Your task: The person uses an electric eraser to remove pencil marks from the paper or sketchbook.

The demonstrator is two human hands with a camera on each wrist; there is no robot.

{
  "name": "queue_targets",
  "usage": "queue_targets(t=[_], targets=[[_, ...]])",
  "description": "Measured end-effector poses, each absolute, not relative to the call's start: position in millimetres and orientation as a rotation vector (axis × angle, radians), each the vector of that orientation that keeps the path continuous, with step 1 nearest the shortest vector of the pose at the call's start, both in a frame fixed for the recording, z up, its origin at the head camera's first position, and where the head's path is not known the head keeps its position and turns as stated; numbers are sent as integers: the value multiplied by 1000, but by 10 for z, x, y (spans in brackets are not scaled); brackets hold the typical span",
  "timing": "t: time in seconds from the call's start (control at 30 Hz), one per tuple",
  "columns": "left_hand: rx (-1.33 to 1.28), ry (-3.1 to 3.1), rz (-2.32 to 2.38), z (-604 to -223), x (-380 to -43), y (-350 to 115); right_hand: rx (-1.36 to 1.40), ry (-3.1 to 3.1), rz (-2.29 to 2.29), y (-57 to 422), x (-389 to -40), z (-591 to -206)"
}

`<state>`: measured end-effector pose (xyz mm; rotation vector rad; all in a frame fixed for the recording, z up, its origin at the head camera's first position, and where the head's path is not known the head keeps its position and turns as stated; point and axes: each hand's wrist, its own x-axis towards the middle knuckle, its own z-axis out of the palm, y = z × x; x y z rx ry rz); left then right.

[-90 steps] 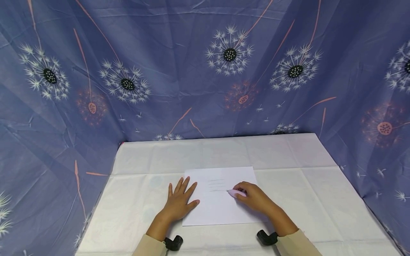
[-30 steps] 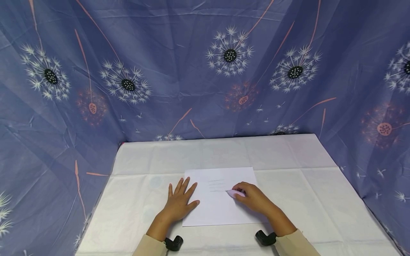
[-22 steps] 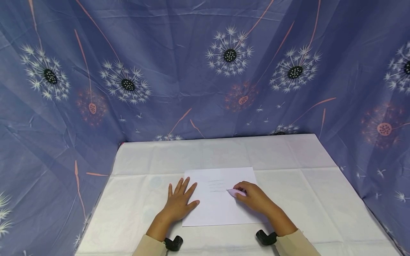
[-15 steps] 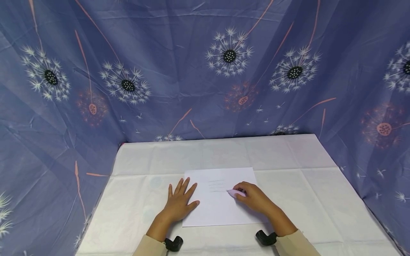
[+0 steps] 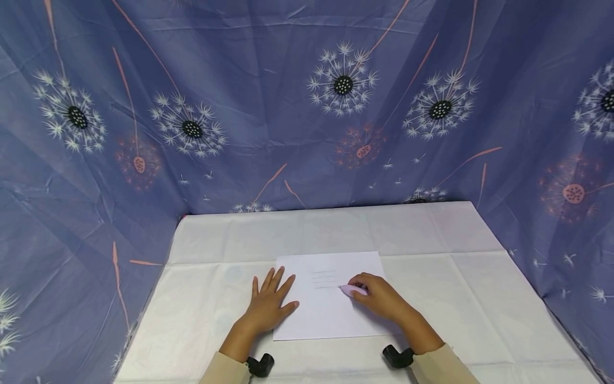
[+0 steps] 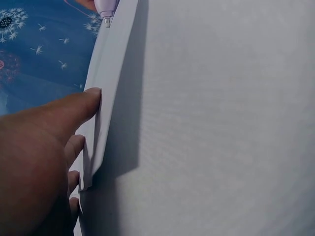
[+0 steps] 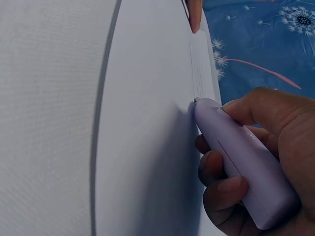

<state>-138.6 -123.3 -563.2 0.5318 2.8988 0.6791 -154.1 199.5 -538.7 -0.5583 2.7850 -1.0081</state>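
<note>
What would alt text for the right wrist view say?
A right hand grips a lilac tool, its tip beside faint lines on white paper. Beyond are a finger of the left hand and blue flowered cloth.

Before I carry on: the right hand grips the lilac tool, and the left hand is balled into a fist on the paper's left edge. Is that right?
Not quite: the left hand isn't balled into a fist; the head view shows its fingers spread. It does rest on the left edge of the paper, and the right hand grips the lilac tool.
</note>
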Motion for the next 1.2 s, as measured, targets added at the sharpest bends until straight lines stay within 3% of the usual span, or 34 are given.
queue_targets(t=[1.2], targets=[[521,2904,655,-5634,-1377,-1224,-596,2776,-996,1934,-1553,-5376]])
